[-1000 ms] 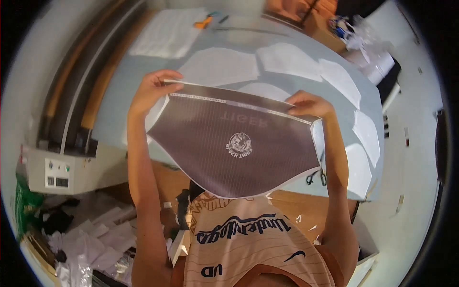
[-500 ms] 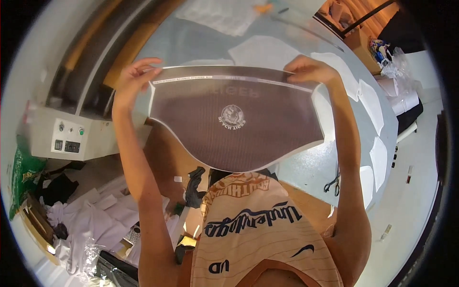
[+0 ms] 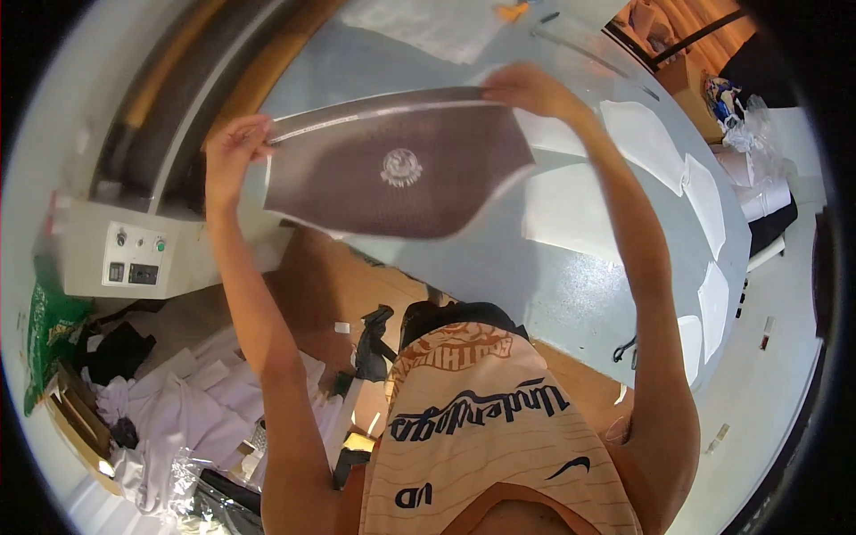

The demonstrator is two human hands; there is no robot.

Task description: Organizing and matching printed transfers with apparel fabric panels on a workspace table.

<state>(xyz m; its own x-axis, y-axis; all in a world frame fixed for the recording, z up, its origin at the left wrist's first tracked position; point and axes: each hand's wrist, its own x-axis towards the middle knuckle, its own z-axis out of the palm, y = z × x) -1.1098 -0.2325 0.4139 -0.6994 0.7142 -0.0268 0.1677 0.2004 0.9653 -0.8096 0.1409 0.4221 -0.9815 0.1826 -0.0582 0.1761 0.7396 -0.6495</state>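
Observation:
A dark brown cut fabric panel with white edges hangs spread between my hands. It carries a pale round emblem and a light printed band along its top, both blurred. My left hand pinches its upper left corner. At the upper right corner, my right hand grips the edge, higher and farther out than the left. The panel's lower edge curves down above the table and my lap. White cut pieces lie on the table beside and behind it.
Left of me stands a machine with a control box. Piled white fabric and a green bag are at the lower left. Black-handled scissors lie near the table's right edge, and an orange object is at the back.
The panel has swung away from me and to the left, tilting up on its right side. My right hand has moved forward and left; the left hand moved only slightly.

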